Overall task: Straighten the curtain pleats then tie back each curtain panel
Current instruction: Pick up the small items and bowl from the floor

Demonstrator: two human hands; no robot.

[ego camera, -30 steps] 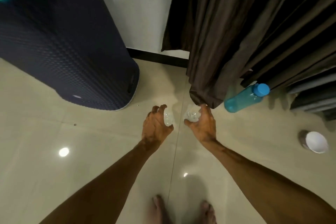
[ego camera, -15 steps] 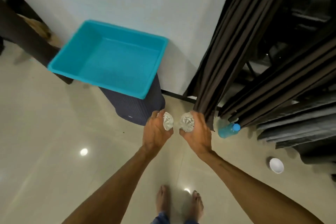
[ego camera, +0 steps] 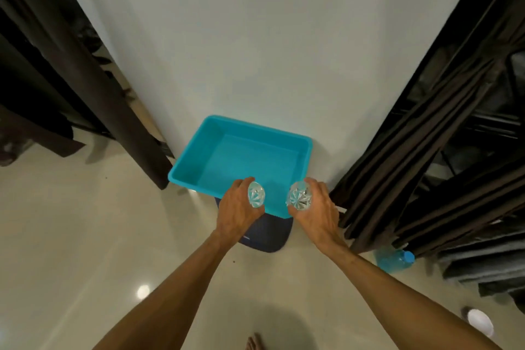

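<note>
My left hand (ego camera: 235, 212) grips a clear cut-glass tumbler (ego camera: 255, 194), its patterned base turned up towards me. My right hand (ego camera: 319, 210) holds a second cut-glass tumbler (ego camera: 299, 196) the same way. Both hands hover over the near edge of a turquoise plastic tub (ego camera: 244, 150). A dark brown pleated curtain panel (ego camera: 412, 156) hangs bunched at the right, just beyond my right hand. Another dark curtain panel (ego camera: 85, 79) hangs at the left. Neither hand touches a curtain.
The tub rests on a dark blue basket (ego camera: 267, 236) against the white wall. A blue water bottle (ego camera: 396, 260) lies on the tiled floor by the right curtain's hem. A small white bowl (ego camera: 480, 320) sits at bottom right. Folded grey cloth is stacked at the right.
The view has risen from floor level to standing height. Both hands lifted the glasses from the floor by the curtain hem up over the tub and moved slightly apart.
</note>
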